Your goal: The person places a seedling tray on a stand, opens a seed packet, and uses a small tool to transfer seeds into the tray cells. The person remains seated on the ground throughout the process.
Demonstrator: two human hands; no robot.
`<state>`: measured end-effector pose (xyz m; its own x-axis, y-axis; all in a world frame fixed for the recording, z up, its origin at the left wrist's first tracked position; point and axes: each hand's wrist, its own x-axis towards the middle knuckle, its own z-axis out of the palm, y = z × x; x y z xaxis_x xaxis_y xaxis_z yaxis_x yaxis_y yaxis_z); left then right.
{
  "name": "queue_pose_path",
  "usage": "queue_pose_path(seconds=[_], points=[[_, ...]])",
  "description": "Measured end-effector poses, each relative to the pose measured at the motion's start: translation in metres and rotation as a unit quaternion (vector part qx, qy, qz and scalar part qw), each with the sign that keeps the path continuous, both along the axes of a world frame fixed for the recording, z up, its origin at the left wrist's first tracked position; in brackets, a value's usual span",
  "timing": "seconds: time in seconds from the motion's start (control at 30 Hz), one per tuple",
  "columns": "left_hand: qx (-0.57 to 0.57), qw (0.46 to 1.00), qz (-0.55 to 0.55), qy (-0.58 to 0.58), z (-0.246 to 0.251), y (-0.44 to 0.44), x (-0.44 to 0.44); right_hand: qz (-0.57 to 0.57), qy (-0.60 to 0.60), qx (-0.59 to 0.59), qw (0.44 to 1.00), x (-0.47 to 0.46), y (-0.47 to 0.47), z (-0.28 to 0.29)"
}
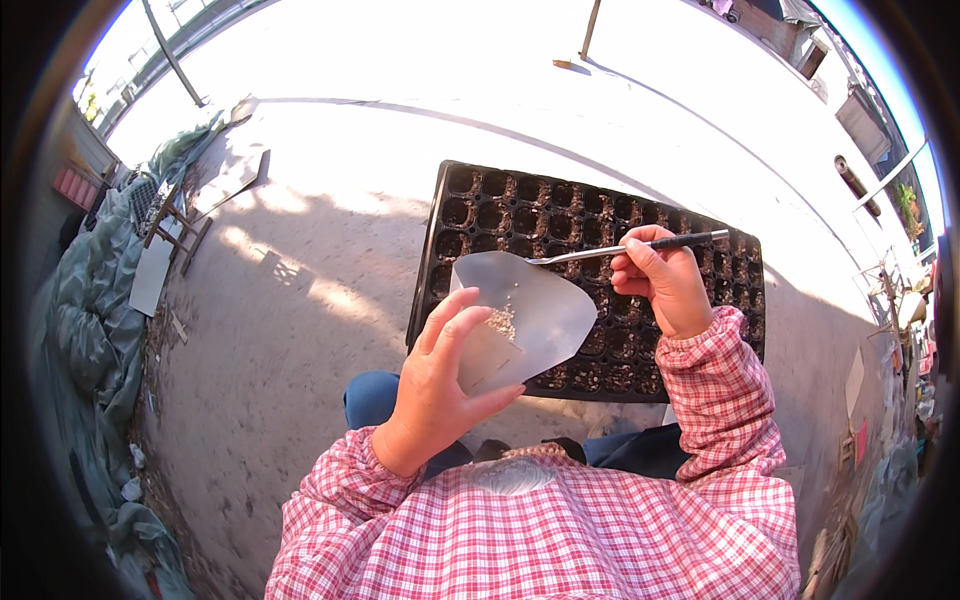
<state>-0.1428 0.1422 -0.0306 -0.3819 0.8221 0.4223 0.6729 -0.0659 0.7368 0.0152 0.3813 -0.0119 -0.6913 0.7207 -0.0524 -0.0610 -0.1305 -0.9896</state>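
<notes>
My left hand [439, 379] grips a curved, greyish sheet [551, 319] folded into a shallow scoop. A small heap of pale seeds [502, 322] lies in it, close to my fingertips. In my right hand [664, 277] is a slim metal tool with a black grip [679, 241], held like a pen. Its thin tip reaches the far edge of the sheet; whether it touches is unclear. Beneath both hands is a black plastic seedling tray [525, 221] with many square cells. Brown, crumbly soil shows in the cells, and the sheet hides part of the tray.
Crumpled green plastic sheeting [90, 292] runs along the left side, beside a small wooden stool [176, 225] lying tilted. A pole [591, 30] rises from the sunlit ground at the far side. Assorted clutter [911, 322] lines the right edge. My knees are below the tray's near edge.
</notes>
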Motion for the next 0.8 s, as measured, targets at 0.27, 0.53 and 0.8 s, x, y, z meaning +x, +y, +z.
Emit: queue_pose_path(seconds=[0.27,0.53,0.8], points=[[-0.006,0.998,0.038,-0.042,-0.001,-0.011,-0.011,0.073,-0.015,-0.068,0.995,-0.025,-0.009,-0.001],[0.002,0.997,0.051,-0.05,-0.003,-0.024,-0.017,0.111,-0.038,-0.033,0.993,-0.035,-0.009,0.01],[0.017,0.998,0.055,-0.027,-0.007,-0.026,-0.022,0.127,-0.052,-0.011,0.99,-0.052,-0.012,0.012]])
